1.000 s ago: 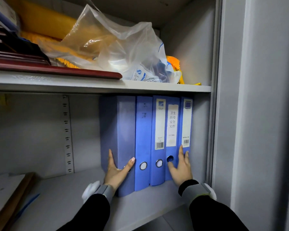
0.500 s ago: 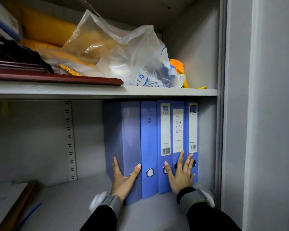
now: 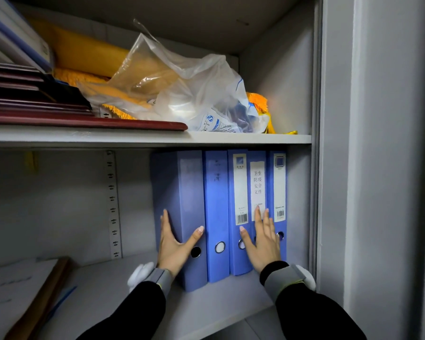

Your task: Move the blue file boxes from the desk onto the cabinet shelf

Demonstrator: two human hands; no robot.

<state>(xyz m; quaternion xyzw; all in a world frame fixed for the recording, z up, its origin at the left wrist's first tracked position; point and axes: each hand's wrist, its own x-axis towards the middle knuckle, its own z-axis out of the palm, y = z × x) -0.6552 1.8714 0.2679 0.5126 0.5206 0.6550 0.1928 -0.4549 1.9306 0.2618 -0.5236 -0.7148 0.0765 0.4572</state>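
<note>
Boxes (image 3: 216, 204) under left hand (image 3: 174, 244), right hand (image 3: 263, 246)

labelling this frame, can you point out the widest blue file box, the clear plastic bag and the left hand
widest blue file box (image 3: 192, 190): head view, on its spine above the thumb
clear plastic bag (image 3: 194, 89): head view, on its crumpled middle
left hand (image 3: 173, 249): head view, back of the hand

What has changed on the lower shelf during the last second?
The right hand slid up the spines, from around the ring holes to the label of the fourth blue file box from the left, fingers now spread flat. The left hand still braces the leftmost blue file box; all five boxes stand upright as before.
</note>
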